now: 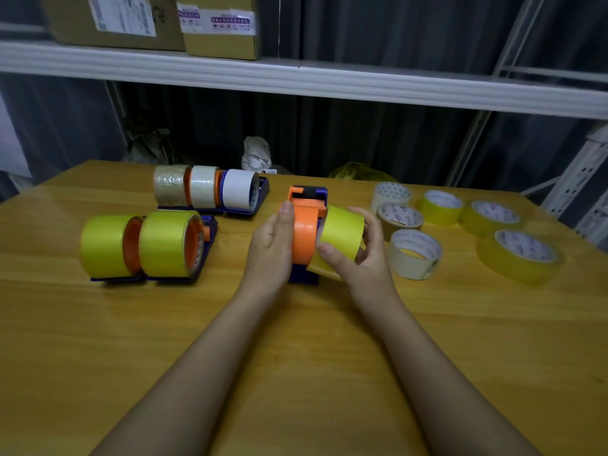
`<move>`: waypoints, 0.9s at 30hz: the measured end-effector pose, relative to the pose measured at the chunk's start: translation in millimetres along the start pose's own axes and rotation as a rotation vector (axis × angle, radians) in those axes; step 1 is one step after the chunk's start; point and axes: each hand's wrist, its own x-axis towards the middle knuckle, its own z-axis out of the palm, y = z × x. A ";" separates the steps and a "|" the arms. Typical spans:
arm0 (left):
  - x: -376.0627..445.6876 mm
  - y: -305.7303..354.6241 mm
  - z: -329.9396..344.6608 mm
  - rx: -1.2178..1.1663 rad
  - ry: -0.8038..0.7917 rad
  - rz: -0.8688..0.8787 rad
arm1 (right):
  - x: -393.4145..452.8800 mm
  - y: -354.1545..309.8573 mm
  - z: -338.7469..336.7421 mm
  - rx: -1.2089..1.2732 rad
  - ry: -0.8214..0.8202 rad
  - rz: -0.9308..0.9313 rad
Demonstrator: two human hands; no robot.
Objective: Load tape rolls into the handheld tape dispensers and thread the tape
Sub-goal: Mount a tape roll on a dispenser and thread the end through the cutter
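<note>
An orange and blue handheld tape dispenser [304,232] stands on the wooden table [296,357] at the centre. My left hand [271,241] holds its left side, thumb up along the orange wheel. My right hand [358,255] grips a yellow tape roll [342,232] that sits against the dispenser's right side. A strip of yellow tape [320,266] hangs from the roll beneath my right thumb.
Two dispensers with yellow rolls [141,246] stand at the left. Three dispensers with clear and white rolls [207,190] stand behind them. Several loose rolls [414,253], white and yellow, lie at the right. A white shelf [296,77] with cardboard boxes [148,21] runs overhead.
</note>
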 end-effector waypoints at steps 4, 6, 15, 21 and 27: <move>1.3 -2.2 -0.2 0.029 0.009 0.072 | 1.5 0.6 -0.7 0.032 -0.005 0.024; 1.2 -2.8 -1.9 0.031 0.002 0.091 | 1.9 0.3 -0.4 0.047 -0.014 0.063; 9.4 -3.8 -5.7 -0.146 0.168 -0.207 | 11.8 -10.5 -17.1 0.159 0.188 0.118; 6.9 0.0 -3.3 -0.201 0.155 -0.230 | 5.0 -9.6 -8.2 -0.157 0.049 0.008; 8.7 -1.2 -2.8 -0.229 0.134 -0.222 | -0.1 -9.9 1.9 -0.340 0.022 -0.057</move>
